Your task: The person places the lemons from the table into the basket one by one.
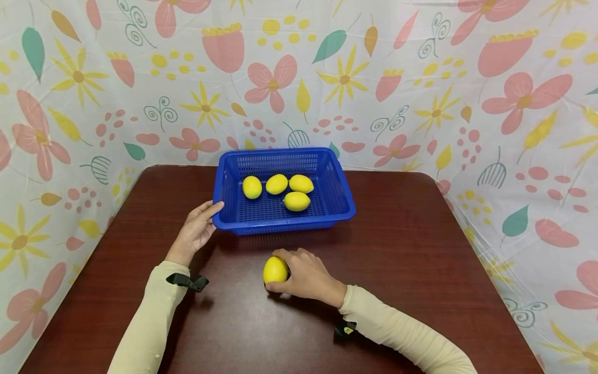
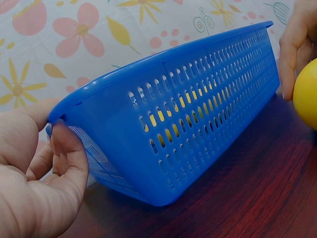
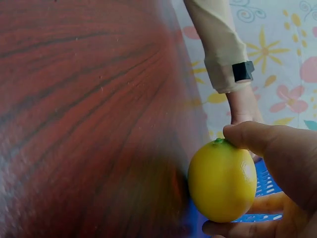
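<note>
A blue plastic basket (image 1: 280,225) with slotted walls stands toward the back of the table, and several yellow lemons (image 1: 297,201) lie inside it. At the basket's left front corner, my left hand (image 1: 196,234) grips the rim, thumb on top and fingers curled beneath, as the left wrist view shows. In front of the basket my right hand (image 1: 308,275) holds another lemon (image 1: 274,271) between thumb and fingers, low over the table. The right wrist view shows that lemon's green stem end (image 3: 218,142) near the thumb.
The dark reddish-brown wooden table (image 1: 402,249) has rounded back corners. A white curtain (image 1: 299,78) printed with flowers and leaves hangs behind it and along both sides. Dark straps (image 1: 187,281) sit on both cream sleeves.
</note>
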A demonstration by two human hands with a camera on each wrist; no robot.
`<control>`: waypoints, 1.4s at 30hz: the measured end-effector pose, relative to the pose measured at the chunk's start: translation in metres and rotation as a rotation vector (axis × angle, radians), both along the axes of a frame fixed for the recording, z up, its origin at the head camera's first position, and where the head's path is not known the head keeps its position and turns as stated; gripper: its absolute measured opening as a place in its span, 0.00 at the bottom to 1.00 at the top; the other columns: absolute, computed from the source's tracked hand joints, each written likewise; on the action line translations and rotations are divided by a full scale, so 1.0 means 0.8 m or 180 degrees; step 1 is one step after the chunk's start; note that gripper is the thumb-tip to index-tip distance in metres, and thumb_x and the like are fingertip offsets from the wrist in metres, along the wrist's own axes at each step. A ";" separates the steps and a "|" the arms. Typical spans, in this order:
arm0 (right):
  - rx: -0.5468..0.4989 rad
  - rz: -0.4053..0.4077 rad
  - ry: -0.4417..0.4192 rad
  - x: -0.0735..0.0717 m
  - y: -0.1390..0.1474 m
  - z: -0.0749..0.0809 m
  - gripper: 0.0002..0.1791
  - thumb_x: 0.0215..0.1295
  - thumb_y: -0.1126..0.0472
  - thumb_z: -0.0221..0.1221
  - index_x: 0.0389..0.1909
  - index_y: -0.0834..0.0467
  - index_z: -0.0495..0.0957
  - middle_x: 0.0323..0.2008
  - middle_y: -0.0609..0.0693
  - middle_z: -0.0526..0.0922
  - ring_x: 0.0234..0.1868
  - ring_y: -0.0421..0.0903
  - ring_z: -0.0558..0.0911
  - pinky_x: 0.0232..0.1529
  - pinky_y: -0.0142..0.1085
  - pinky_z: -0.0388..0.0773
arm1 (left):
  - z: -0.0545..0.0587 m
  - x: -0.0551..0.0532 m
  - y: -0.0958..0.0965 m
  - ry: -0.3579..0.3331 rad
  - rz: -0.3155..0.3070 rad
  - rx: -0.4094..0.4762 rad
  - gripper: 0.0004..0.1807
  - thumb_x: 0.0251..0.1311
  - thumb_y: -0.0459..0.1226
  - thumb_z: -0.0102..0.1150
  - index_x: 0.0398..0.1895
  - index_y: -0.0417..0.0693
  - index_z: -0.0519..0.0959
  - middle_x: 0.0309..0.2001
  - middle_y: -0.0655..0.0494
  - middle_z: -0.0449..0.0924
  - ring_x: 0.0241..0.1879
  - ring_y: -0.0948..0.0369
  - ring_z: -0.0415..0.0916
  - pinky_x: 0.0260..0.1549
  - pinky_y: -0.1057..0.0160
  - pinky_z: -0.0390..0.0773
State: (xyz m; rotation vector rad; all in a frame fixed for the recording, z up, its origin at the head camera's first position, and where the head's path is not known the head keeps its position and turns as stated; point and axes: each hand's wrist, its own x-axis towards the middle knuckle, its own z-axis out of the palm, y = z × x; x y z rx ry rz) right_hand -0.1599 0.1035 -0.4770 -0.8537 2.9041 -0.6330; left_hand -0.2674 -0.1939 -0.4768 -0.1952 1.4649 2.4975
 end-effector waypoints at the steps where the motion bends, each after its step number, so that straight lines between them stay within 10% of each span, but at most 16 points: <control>1: -0.0021 0.0004 0.0009 0.000 0.000 -0.001 0.39 0.54 0.33 0.71 0.61 0.51 0.77 0.42 0.45 0.88 0.37 0.44 0.79 0.29 0.32 0.76 | 0.000 0.000 0.000 0.0000 0.0006 -0.0006 0.12 0.72 0.35 0.60 0.53 0.43 0.72 0.42 0.54 0.85 0.40 0.64 0.85 0.43 0.69 0.85; 21: -0.0229 0.0111 0.0170 0.004 0.016 0.016 0.40 0.51 0.34 0.73 0.63 0.47 0.77 0.36 0.42 0.83 0.36 0.40 0.74 0.32 0.32 0.74 | 0.001 0.000 0.001 0.0022 -0.0013 -0.0058 0.16 0.72 0.35 0.61 0.56 0.41 0.69 0.44 0.54 0.85 0.41 0.64 0.85 0.43 0.69 0.85; 42: -0.0393 0.0585 0.0270 -0.035 0.052 0.112 0.39 0.55 0.34 0.70 0.65 0.47 0.77 0.55 0.41 0.83 0.48 0.45 0.80 0.42 0.36 0.80 | 0.002 0.000 0.001 -0.0003 -0.0007 -0.0094 0.16 0.73 0.35 0.60 0.57 0.41 0.68 0.42 0.56 0.85 0.40 0.65 0.85 0.42 0.69 0.85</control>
